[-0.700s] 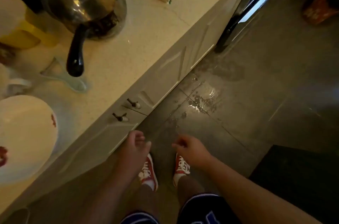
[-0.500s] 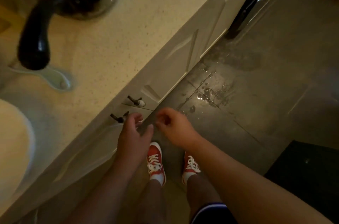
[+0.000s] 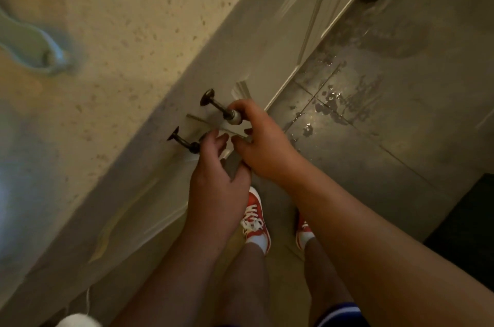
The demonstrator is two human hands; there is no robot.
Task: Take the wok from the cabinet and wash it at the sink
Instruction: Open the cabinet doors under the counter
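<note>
Speckled beige stone forms the bench (image 3: 128, 32), which fills the upper left of the head view and runs diagonally toward the upper right. Below its edge sit the pale cabinet doors (image 3: 256, 40), both shut, with a narrow seam between the two at frame centre. Two dark metal handles project from the doors on either side of that seam: the upper handle (image 3: 217, 107) and the lower handle (image 3: 184, 142). The right hand (image 3: 263, 147) is at the upper handle, its grip curled with fingers touching the handle's light-coloured end; whether the grip has fully closed on it cannot be told. The left hand (image 3: 216, 187) lies just beside the lower handle, fingers loosely spread and partly open, with the fingertips near the handle's knob and not visibly wrapped around it. The wok is not visible anywhere in this view; the cabinet doors conceal whatever is behind them. A pale blue-green object (image 3: 34, 51), blurred, rests on the bench at the upper left. Grey floor tiles (image 3: 401, 139) occupy the right of the frame, carrying a wet patch (image 3: 331, 102) near the cabinet base. Red shoes (image 3: 255, 219) with white laces stand at lower centre.
</note>
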